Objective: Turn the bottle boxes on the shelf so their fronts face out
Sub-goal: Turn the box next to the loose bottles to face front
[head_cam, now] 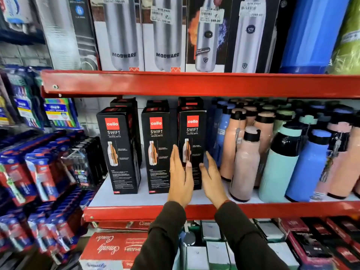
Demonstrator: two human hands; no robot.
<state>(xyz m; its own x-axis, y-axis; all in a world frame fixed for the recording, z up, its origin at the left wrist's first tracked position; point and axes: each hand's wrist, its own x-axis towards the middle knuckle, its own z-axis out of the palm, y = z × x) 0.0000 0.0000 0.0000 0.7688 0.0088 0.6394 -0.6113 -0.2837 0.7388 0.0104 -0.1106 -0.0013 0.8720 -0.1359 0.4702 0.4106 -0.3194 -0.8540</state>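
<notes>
Black bottle boxes point(191, 145): "cello SWIFT". Upper-shelf silver-bottle boxes point(124, 36): "MODWARE".

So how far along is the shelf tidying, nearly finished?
Nearly, it seems. The left box and middle box in the front row already show their logo fronts. The left hand and right hand, both open, flank the right box, which also faces out. The boxes behind are too hidden to judge.

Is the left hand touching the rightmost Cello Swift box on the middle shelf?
Touching. In the head view the left hand lies against the box's left front edge, thumb on the front face, no gap visible.
</notes>
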